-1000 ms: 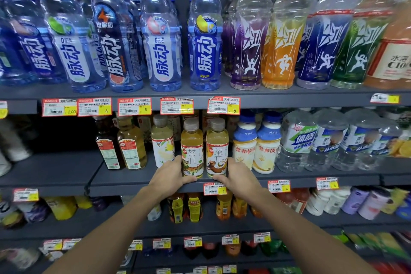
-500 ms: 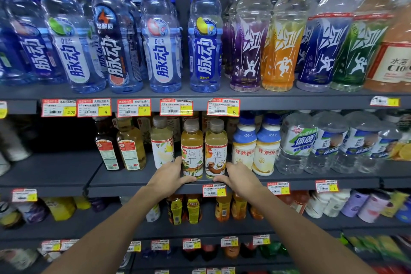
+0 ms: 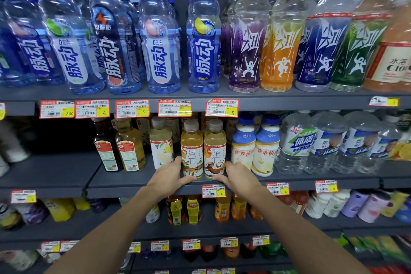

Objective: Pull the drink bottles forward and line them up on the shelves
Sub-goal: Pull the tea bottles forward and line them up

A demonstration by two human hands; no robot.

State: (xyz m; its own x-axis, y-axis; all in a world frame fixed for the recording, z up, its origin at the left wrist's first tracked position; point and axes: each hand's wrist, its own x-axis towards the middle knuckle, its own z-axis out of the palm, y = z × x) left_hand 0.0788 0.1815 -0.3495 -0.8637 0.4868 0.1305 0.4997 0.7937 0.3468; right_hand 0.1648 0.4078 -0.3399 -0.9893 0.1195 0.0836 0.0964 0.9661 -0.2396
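Two amber tea bottles with grey caps stand side by side at the front of the middle shelf (image 3: 124,184). My left hand (image 3: 169,179) grips the left tea bottle (image 3: 191,153) low down, with the fingers along its left side and the thumb across the front of its base. My right hand (image 3: 239,177) grips the right tea bottle (image 3: 214,153) the same way from the right. More tea bottles stand behind them, mostly hidden.
A pale lemon-drink bottle (image 3: 161,147) and two dark bottles (image 3: 120,149) stand to the left. White milk-drink bottles (image 3: 254,151) and clear water bottles (image 3: 311,147) stand to the right. Tall sports-drink bottles (image 3: 160,38) fill the shelf above. Price tags (image 3: 213,191) line the shelf edges.
Both hands stay on the two tea bottles. The pair has slid very slightly toward the shelf's front edge.
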